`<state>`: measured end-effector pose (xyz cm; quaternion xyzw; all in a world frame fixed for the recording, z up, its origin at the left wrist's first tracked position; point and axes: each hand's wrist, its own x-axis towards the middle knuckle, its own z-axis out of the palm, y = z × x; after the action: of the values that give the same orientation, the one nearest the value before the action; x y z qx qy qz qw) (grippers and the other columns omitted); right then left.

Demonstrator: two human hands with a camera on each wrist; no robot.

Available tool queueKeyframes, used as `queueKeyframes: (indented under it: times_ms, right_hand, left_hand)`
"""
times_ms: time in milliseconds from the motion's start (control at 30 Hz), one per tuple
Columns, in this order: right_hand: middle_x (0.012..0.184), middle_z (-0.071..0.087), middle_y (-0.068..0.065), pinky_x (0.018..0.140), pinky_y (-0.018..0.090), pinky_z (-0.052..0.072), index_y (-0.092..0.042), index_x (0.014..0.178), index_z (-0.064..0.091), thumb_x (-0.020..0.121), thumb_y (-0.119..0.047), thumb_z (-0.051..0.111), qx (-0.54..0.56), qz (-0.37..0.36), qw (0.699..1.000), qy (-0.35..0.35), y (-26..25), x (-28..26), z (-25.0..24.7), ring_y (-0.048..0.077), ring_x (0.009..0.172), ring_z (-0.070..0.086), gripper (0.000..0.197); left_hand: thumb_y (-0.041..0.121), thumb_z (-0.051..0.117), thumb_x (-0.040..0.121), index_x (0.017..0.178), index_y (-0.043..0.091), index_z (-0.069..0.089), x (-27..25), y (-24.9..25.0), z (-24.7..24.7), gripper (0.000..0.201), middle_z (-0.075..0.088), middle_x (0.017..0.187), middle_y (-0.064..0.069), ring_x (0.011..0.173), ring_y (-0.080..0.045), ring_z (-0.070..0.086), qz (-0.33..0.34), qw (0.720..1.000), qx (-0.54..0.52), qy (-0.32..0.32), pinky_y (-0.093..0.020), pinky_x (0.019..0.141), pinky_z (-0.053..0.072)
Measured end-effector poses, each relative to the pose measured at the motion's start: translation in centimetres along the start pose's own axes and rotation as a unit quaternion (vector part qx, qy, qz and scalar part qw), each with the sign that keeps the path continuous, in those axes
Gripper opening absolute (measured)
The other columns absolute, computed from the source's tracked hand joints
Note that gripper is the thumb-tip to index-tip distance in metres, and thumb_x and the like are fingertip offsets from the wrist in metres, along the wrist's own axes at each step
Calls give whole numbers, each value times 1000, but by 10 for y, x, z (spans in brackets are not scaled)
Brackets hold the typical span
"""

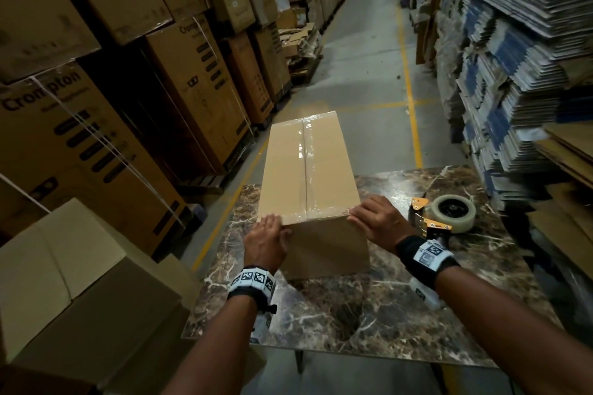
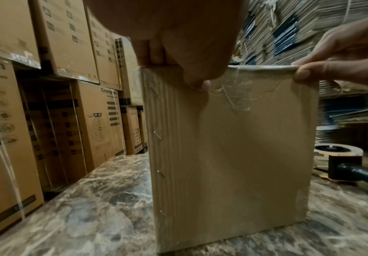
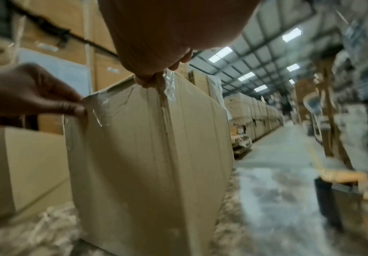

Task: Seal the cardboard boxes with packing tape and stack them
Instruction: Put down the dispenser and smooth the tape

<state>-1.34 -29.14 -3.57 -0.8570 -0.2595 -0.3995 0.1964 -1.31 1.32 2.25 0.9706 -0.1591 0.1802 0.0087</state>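
From the head view, the cardboard box (image 1: 308,176) stands on the marble table (image 1: 401,305), its long axis running straight away from the person, so both hands meet its near top edge. The left hand (image 1: 266,242) and right hand (image 1: 377,221) hold the 2 near corners, equally close. A tape dispenser (image 1: 444,213) lies just right of the right hand. Stacked cartons (image 1: 67,125) read "Crompton".

The left wrist view shows the thumb pressing clear tape (image 2: 239,86) onto the box's end face, fingers curled over the top edge; "Crompton" shows again, partly cut off.

The right wrist view is blurred, but the right hand's fingers pinch the corner; no legible writing.
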Motion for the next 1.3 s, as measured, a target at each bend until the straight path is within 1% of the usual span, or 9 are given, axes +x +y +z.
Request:
queueKeyframes:
  times_ms: [100, 200, 300, 367, 600, 700, 933, 1167, 1300]
  right_hand:
    - [83, 60, 9, 75, 43, 48, -6, 87, 71, 92, -13, 76, 18, 48, 998, 31, -9, -2, 7, 32, 79, 55, 10]
    - [82, 58, 10, 74, 42, 46, -6, 85, 69, 91, -13, 74, 16, 63, 997, 38, -13, -3, 8, 32, 79, 53, 11]
    - [83, 57, 11, 75, 41, 46, -6, 85, 68, 91, -13, 75, 10, 75, 996, 36, -15, -4, 10, 31, 80, 52, 11]
    - [83, 56, 11, 76, 41, 45, -7, 85, 67, 92, -14, 73, 8, 90, 995, 40, -16, -7, 11, 32, 80, 53, 12]
    - [82, 55, 9, 71, 40, 45, -8, 86, 67, 102, -25, 60, 1, 91, 995, 41, -17, -7, 15, 30, 76, 52, 24]
    - [83, 55, 9, 68, 40, 48, -8, 87, 67, 104, -28, 55, 14, 104, 994, 42, -19, -7, 17, 29, 75, 52, 29]
    - [85, 57, 8, 62, 38, 54, -7, 90, 68, 102, -26, 57, 42, 124, 990, 43, -21, -8, 16, 28, 70, 57, 26]
    - [87, 56, 7, 58, 36, 54, -8, 89, 67, 101, -26, 56, 45, 134, 989, 46, -23, -9, 15, 27, 67, 57, 25]
    - [88, 56, 7, 57, 36, 55, -8, 90, 67, 101, -26, 57, 45, 144, 987, 49, -24, -11, 17, 28, 66, 58, 23]
  left_hand:
    - [38, 71, 92, 121, 5, 69, -5, 7, 13, 44, 70, 127, -17, 120, -34, 65, -15, 999, -36, 11, -47, 100, 55]
    - [22, 65, 97, 122, 5, 68, -3, 26, 21, 31, 67, 132, -19, 129, -36, 59, 50, 994, -74, 59, -51, 109, 47]
    - [10, 67, 92, 110, 6, 73, 9, 58, 18, 19, 72, 114, -15, 114, -33, 62, 161, 977, -95, 102, -44, 93, 54]
    - [9, 57, 89, 101, 6, 72, 16, 74, 15, 20, 68, 99, -13, 101, -31, 56, 200, 970, -97, 100, -42, 79, 53]
    - [-3, 71, 72, 101, 8, 70, 18, 39, 16, 31, 59, 86, -11, 81, -30, 52, 194, 976, -69, 73, -41, 66, 48]
    - [3, 63, 81, 94, 9, 69, 14, 2, 14, 15, 58, 82, -10, 79, -29, 49, 161, 981, -60, 87, -41, 63, 48]
    - [8, 76, 87, 90, 10, 77, 0, -56, 13, 4, 62, 91, -5, 85, -27, 58, 9, 978, -180, 101, -37, 66, 53]
    - [-2, 80, 84, 98, 6, 81, -5, -46, 16, 17, 77, 97, -4, 88, -9, 71, -207, 882, -409, 114, -32, 88, 60]
    - [-4, 75, 87, 109, 4, 79, -8, -41, 12, 24, 77, 102, -8, 95, -17, 72, -276, 849, -440, 99, -28, 91, 55]
